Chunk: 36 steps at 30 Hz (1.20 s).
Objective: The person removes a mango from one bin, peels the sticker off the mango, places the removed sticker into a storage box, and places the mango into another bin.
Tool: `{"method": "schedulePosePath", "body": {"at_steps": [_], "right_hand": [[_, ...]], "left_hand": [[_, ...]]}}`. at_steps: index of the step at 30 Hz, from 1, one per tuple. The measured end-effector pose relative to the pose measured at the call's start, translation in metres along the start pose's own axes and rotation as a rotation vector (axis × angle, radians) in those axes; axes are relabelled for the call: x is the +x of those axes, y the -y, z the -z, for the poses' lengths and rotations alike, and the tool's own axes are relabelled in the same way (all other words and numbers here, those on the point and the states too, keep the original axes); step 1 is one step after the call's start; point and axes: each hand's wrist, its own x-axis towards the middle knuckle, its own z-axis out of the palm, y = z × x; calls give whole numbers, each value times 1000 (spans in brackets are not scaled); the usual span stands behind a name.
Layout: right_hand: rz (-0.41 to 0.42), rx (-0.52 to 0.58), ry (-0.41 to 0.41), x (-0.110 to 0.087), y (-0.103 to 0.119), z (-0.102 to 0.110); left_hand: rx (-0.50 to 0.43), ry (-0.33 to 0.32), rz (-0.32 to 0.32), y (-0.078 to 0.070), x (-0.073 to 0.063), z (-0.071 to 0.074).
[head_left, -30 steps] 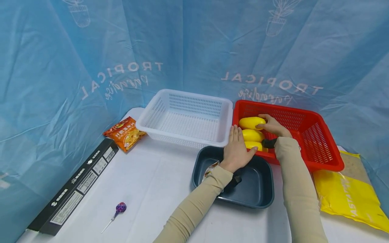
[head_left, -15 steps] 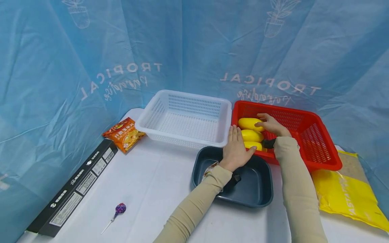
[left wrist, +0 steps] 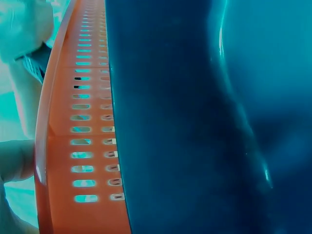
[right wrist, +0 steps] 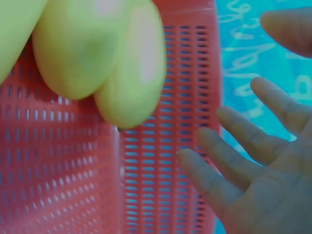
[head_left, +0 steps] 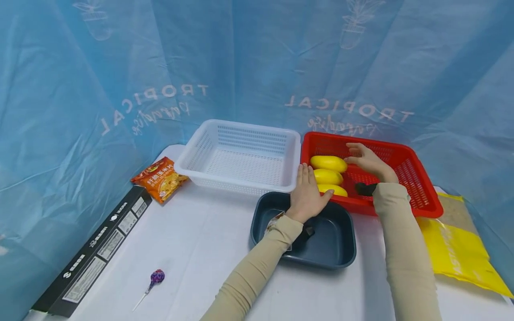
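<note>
Three smooth yellow mango-like fruits, the far one [head_left: 328,163], the middle one [head_left: 328,177] and the near one [head_left: 333,190], lie side by side at the left end of a red slotted basket [head_left: 425,176]. My left hand [head_left: 307,196] lies flat with straight fingers at the basket's near left rim, its thumb spread to the right beside the near fruit. Just right of the far fruit, my right hand [head_left: 369,162] is raised over the basket, holding nothing. The right wrist view shows that hand's fingers [right wrist: 234,168] spread apart from the fruits [right wrist: 78,48].
A white slotted basket [head_left: 182,171] adjoins the red one. In front sits a dark pan [head_left: 329,236] with a small wrapped packet [head_left: 273,221] under my left forearm. Left are an orange snack bag [head_left: 160,178], black box [head_left: 100,240] and lollipop [head_left: 156,277]; a yellow bag [head_left: 462,249] lies right.
My right hand has let go of the far yellow fruit and moved right, away from it. The left hand stays at the rim. The head view has shifted slightly.
</note>
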Motion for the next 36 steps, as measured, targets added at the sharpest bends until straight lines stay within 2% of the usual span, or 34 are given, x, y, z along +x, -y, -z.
{"method": "schedulePosePath", "body": {"at_steps": [9, 16, 24, 29, 36], "right_hand": [[48, -128, -57, -29, 7, 3], [80, -223, -116, -53, 16, -9], [92, -329, -181, -78, 29, -21], [90, -434, -235, -96, 32, -30], [77, -552, -325, -124, 28, -50]], "left_hand": [[-7, 28, 4, 2, 6, 1], [-21, 50, 3, 8, 8, 8], [-203, 169, -1, 15, 10, 23], [-285, 227, -43, 21, 0, 36], [-381, 286, -163, 36, -31, 65]]}}
